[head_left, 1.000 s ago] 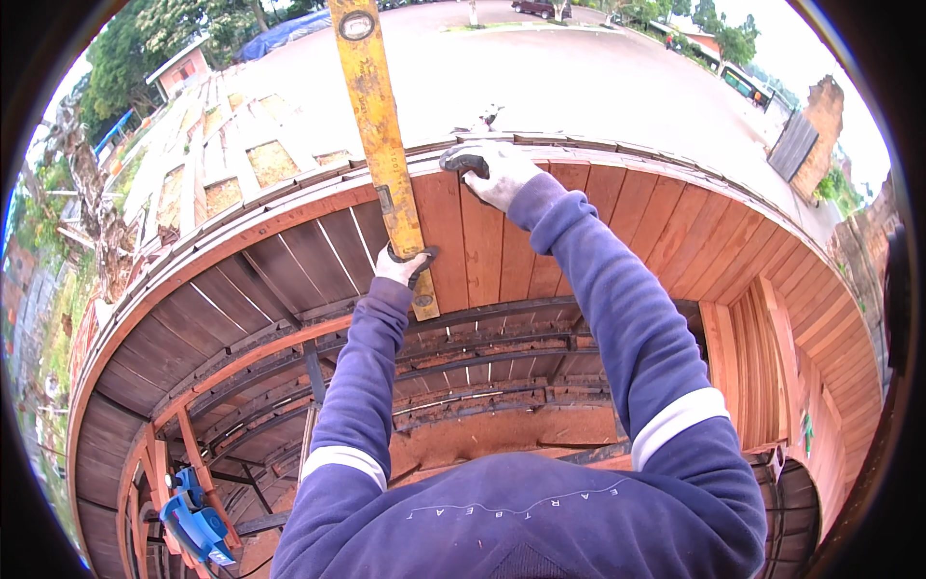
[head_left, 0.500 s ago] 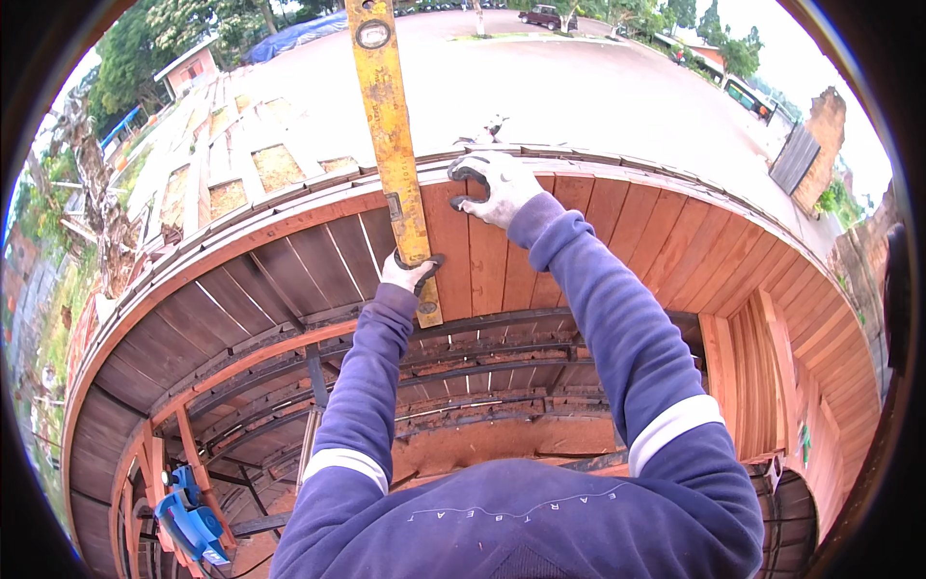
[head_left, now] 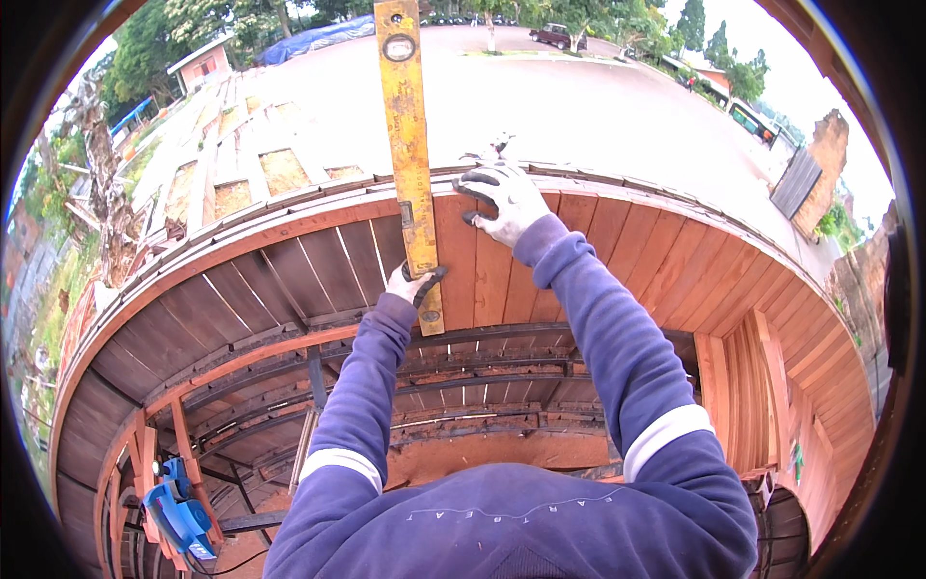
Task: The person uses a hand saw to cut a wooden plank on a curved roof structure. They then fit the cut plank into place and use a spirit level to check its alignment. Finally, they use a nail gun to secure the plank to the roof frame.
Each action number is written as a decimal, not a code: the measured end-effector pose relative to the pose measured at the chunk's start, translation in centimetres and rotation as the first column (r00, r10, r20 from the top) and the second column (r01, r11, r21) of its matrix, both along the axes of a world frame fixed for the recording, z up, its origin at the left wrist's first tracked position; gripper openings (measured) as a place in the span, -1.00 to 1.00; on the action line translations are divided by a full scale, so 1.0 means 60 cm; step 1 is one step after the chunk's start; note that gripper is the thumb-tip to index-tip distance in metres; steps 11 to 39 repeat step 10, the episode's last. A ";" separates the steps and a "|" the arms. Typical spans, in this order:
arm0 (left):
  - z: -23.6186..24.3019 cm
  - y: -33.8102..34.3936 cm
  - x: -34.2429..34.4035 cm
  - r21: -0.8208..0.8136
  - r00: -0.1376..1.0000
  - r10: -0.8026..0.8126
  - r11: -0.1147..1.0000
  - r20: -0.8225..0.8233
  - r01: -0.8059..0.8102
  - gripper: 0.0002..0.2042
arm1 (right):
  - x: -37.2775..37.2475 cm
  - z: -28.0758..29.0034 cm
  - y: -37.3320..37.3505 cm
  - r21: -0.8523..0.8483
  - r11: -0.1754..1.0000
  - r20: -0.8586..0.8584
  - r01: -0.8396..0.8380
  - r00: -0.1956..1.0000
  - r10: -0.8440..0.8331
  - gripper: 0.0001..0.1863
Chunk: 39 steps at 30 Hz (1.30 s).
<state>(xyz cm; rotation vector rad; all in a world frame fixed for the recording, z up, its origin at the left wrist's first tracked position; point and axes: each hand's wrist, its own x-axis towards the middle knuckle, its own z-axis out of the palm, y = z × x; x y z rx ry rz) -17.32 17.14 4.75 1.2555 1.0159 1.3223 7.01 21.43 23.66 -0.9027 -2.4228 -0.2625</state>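
Observation:
A long yellow spirit level [head_left: 413, 145], scuffed and stained, stands out over the curved wooden rim, its near end against the edge of the first reddish plank. My left hand [head_left: 413, 284], in a white glove with dark fingertips, is closed round the level near that lower end. To its right, my gloved right hand [head_left: 509, 203] is at the far edge of the reddish planks [head_left: 492, 280], fingers curved and apart, with nothing seen between them. Older grey-brown boards [head_left: 323, 265] with gaps between them run on to the left of the level.
Below the planks lies a dark curved framework [head_left: 482, 372] of beams. A blue power tool [head_left: 178, 511] with a cable sits at the lower left. Upright reddish boards [head_left: 743, 391] stand at the right. Beyond the rim is pale paved ground [head_left: 579, 106] with a parked vehicle [head_left: 558, 37].
The whole view has shifted slightly, so the level and both hands appear a little lower and farther right. My left hand keeps its grip; the right hand's fingers look somewhat straighter.

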 end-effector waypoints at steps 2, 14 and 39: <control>0.016 -0.012 0.011 -0.050 0.999 0.007 0.999 -0.032 -0.009 -0.53 | 0.013 -0.006 -0.002 0.025 1.000 -0.008 -0.001 1.000 0.001 -0.49; -0.027 0.003 -0.019 -0.093 0.998 -0.046 0.994 0.043 0.050 -0.39 | 0.025 -0.038 -0.053 0.041 0.993 -0.103 -0.114 0.988 0.118 -0.38; -0.027 0.003 -0.019 -0.093 0.998 -0.046 0.994 0.043 0.050 -0.39 | 0.025 -0.038 -0.053 0.041 0.993 -0.103 -0.114 0.988 0.118 -0.38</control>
